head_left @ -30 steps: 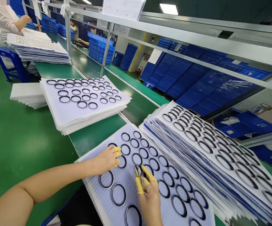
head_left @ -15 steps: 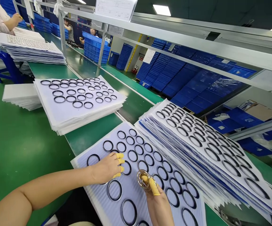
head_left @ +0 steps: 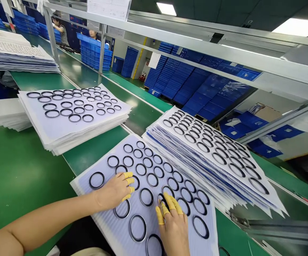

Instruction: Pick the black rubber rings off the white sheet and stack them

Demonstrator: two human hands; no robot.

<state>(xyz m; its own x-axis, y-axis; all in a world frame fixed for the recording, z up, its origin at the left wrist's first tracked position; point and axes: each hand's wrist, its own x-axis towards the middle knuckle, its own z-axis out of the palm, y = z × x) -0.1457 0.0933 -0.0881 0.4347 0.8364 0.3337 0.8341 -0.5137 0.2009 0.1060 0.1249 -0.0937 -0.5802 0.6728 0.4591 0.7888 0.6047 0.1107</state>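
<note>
A white sheet (head_left: 148, 217) covered with several black rings lies in front of me on the green bench. My left hand (head_left: 115, 190), with yellow finger cots, rests flat on the sheet, fingers stretched beside a black ring (head_left: 146, 196). My right hand (head_left: 171, 222), also in yellow cots, pinches a thin metallic ring (head_left: 160, 203) upright against the sheet. A fanned stack of ring sheets (head_left: 212, 156) lies just right of the hands.
A second stack of ring sheets (head_left: 71, 113) sits at the left, with plain white sheets (head_left: 3, 113) beyond it. A green conveyor belt (head_left: 140, 113) runs behind. Other people work at far left and back. Blue crates (head_left: 196, 85) fill the background.
My right hand has come down from holding the metallic ring in the air and now presses it onto the sheet. The view has shifted right; my left hand stays on the sheet.
</note>
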